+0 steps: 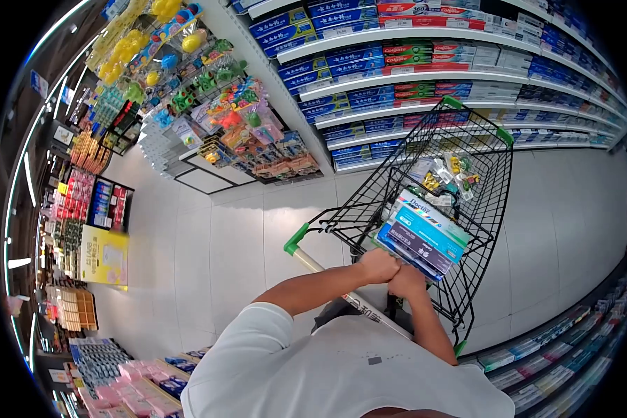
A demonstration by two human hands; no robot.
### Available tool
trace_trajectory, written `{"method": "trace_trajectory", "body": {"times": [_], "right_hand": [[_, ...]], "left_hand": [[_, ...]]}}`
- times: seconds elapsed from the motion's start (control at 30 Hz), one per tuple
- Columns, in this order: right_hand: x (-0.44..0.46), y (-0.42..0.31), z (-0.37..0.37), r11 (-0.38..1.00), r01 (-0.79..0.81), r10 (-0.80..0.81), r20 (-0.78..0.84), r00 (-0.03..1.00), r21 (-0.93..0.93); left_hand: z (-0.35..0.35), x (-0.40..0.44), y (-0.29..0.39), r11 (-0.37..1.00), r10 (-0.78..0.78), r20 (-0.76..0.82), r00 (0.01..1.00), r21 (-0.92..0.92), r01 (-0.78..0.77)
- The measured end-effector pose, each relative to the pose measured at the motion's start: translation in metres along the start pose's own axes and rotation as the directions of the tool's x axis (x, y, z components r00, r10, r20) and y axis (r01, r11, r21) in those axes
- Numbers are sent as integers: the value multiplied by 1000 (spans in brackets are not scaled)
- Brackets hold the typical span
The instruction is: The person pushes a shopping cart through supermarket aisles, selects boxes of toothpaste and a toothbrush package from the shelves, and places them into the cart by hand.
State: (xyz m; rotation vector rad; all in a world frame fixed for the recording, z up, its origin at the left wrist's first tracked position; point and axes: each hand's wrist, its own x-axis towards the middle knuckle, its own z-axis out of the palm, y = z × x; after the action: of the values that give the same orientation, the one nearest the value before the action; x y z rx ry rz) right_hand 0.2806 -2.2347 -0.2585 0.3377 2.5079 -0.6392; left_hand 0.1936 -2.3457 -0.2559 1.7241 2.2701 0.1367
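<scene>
My left hand (379, 266) and my right hand (407, 282) are side by side, fingers closed at the near end of a stack of toothpaste boxes. On the stack I see a teal and white box marked Doctor (430, 221), a dark box (419, 245) and a blue edge beneath. The boxes are above the near part of a black wire shopping cart (491, 188) with green corners. Farther inside the cart lie several small yellow, white and clear packages (446, 175). The cart's handle bar (310, 260) runs under my forearms.
Shelves of boxed toothpaste (404, 90) stand ahead of the cart. Hanging toys (209, 90) cover a rack at the left. A low shelf of boxes (536, 362) runs along the right. Pink packages (136, 390) are at the lower left, and a yellow box (104, 256) stands beyond the tiled floor.
</scene>
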Motion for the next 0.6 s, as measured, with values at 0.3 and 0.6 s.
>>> {"method": "trace_trajectory", "body": {"times": [0.3,0.6], "right_hand": [[37,-41,-15,957,-203,234,-136,963,208],[61,-75,-21,915,-235,313,-209,926,326]], "left_hand": [[-8,17,-69,973,231,-59,971,26,-230],[-17,27,-120,921,387,77,919,16,-389]]}}
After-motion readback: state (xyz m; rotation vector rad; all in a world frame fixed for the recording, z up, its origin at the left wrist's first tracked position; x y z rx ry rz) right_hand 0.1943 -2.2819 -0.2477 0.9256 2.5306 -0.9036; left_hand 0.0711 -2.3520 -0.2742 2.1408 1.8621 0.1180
